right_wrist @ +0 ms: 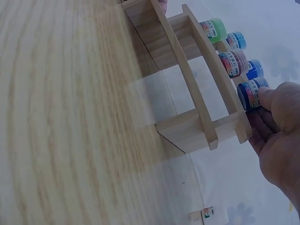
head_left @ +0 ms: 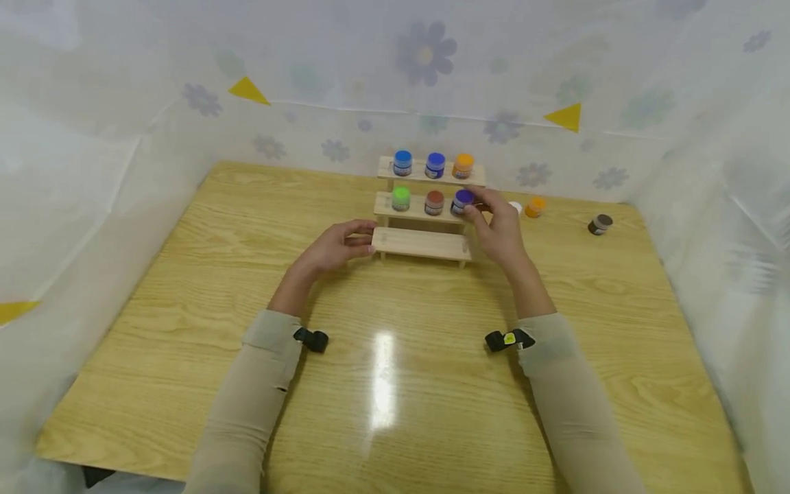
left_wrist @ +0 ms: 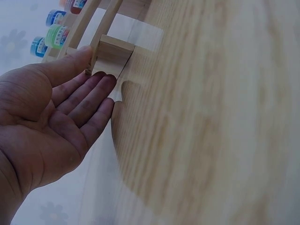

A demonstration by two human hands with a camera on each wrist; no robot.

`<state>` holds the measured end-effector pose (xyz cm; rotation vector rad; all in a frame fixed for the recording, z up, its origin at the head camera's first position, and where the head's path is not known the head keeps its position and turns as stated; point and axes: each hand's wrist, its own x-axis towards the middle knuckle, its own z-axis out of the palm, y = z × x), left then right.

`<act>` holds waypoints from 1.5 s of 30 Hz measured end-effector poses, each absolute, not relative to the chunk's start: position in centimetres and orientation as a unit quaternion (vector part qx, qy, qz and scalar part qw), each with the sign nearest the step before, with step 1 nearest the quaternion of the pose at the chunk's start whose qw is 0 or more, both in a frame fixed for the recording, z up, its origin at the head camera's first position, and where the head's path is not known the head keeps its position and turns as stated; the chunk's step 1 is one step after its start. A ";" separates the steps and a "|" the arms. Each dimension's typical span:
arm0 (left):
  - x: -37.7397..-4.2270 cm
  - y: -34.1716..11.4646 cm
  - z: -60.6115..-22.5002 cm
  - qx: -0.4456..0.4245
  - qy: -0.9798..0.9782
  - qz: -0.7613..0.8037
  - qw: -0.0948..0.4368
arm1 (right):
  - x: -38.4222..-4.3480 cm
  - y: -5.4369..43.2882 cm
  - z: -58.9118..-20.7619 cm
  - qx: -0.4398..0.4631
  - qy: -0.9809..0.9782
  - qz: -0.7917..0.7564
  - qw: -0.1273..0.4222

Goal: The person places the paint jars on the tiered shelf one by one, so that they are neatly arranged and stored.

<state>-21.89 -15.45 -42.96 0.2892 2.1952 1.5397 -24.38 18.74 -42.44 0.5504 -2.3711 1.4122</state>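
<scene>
A three-step wooden rack [head_left: 422, 243] stands at the back of the table. My right hand [head_left: 498, 226] pinches a dark blue paint jar [right_wrist: 251, 93] at the right end of the middle step, thumb against its side. On that step also sit a green paint jar [head_left: 400, 199] and a reddish-brown paint jar [head_left: 434, 203]. The top step carries a light blue jar [head_left: 402, 163], a blue jar [head_left: 435, 165] and an orange jar [head_left: 463, 166]. My left hand [head_left: 333, 247] touches the left end of the bare lowest step, its fingers loosely extended in the left wrist view.
Right of the rack stand a white jar [head_left: 516, 207], partly behind my right hand, and another orange jar [head_left: 535, 206]. A black jar [head_left: 600, 224] is farther right. A flower-patterned white sheet [head_left: 345, 82] hangs behind the wooden table [head_left: 432, 384].
</scene>
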 end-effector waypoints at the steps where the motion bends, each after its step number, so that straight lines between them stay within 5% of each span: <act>1: -21.9 -15.4 -43.0 0.105 0.793 0.558 0.221 | -24.4 18.7 -42.4 0.194 -0.834 0.491 0.160; 25: -22.1 -15.5 -42.9 0.104 0.793 0.561 0.216 | -22.2 18.2 -39.7 0.189 -0.787 0.571 0.137; 45: -21.8 -15.3 -42.6 0.101 0.794 0.558 0.219 | -24.2 22.9 -45.2 0.028 -0.746 0.653 0.128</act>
